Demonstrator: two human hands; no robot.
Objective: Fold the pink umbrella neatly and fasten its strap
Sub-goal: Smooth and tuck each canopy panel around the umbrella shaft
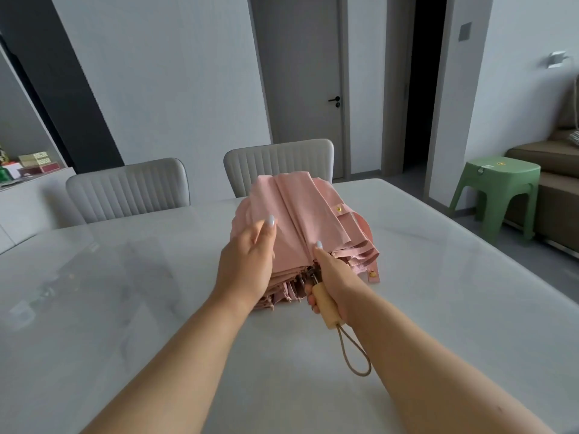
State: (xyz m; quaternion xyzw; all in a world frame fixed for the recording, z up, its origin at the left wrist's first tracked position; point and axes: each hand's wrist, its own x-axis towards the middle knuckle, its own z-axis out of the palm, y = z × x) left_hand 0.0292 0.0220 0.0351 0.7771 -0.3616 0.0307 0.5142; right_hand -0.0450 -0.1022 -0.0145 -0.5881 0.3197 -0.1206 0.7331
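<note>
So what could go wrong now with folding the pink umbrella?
The pink umbrella is bunched loosely, so the folds could slip apart when the left hand lets go. The strap hangs open at the side, its snap unfastened, and may get tucked under the cloth. The right hand grips the wooden handle right beside the metal ribs, which might pinch a finger.

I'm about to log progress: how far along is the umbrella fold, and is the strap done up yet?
Done: the pink umbrella is collapsed, its canopy gathered into loose pleats. In hand: the right hand grips the wooden handle, while the left hand holds the folds on the canopy's left side. Left: tidying the pleats, which look uneven, wrapping them, and fastening the strap, which hangs loose with its snap unjoined.
</note>
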